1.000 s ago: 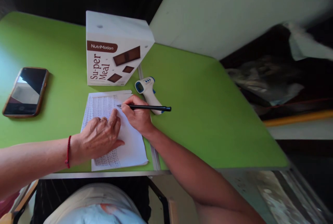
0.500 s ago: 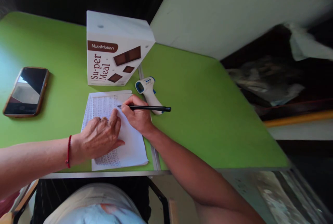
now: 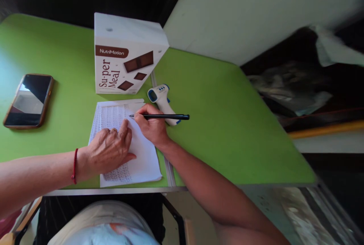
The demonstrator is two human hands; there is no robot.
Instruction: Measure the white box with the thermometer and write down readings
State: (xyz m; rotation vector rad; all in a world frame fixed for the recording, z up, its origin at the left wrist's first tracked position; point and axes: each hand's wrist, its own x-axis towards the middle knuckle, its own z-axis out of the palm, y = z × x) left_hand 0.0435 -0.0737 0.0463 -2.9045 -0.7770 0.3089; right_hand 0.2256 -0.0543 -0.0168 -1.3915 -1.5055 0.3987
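Note:
White paper sheets (image 3: 145, 161), partly filled with rows of handwriting, lie on the green table near its front edge. My left hand (image 3: 112, 148) rests flat on them, fingers stretched out, covering part of the writing; it wears a ring and a red wrist cord. In my right hand (image 3: 152, 125) a black pen (image 3: 173, 116) is pinched between thumb and fingers. Its tip is at the paper, beside the edge of the written rows and just above my left index fingertip. Whether the tip touches the sheet I cannot tell.
Behind the paper stands a white box (image 3: 113, 74) printed with chocolate-coloured bars. A white and blue infrared thermometer (image 3: 163, 102) lies just beyond my right hand. At the left is a phone (image 3: 28, 101) on the green table (image 3: 222, 123). A pale wall (image 3: 227, 13) borders the table's back right.
My right hand and the pen have shifted very slightly to the right. My left hand and the paper are in the same place.

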